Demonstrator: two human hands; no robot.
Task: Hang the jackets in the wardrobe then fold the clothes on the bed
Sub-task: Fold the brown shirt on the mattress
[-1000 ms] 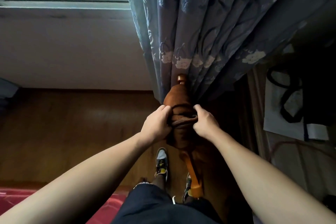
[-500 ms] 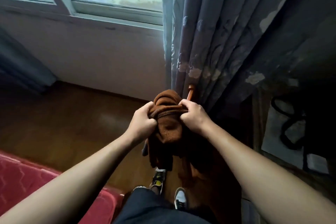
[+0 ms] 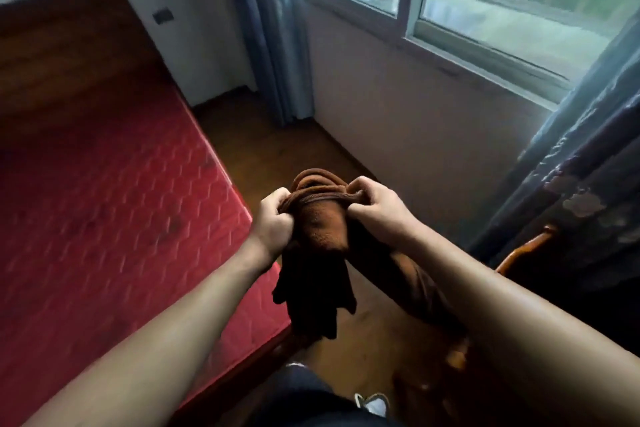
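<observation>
A bunched brown garment (image 3: 322, 229) hangs in front of me over the wooden floor, its lower part dangling dark and crumpled. My left hand (image 3: 273, 225) grips its left edge with curled fingers. My right hand (image 3: 375, 204) grips the right edge the same way, and the rolled hem stretches between the two fists. The red quilted mattress of the bed (image 3: 104, 218) lies to my left, its corner just below my left wrist. No wardrobe is in view.
A dark wooden headboard (image 3: 69, 45) stands at the far left. A window (image 3: 485, 0) and low wall run across the back, with blue curtains (image 3: 273, 28) at its left and patterned dark curtains (image 3: 588, 166) at right. A wooden chair arm (image 3: 526, 246) shows at right.
The view has swung left from the patterned curtain toward the bed and window. Both hands still hold the brown garment, now lifted clear of the chair and carried leftward.
</observation>
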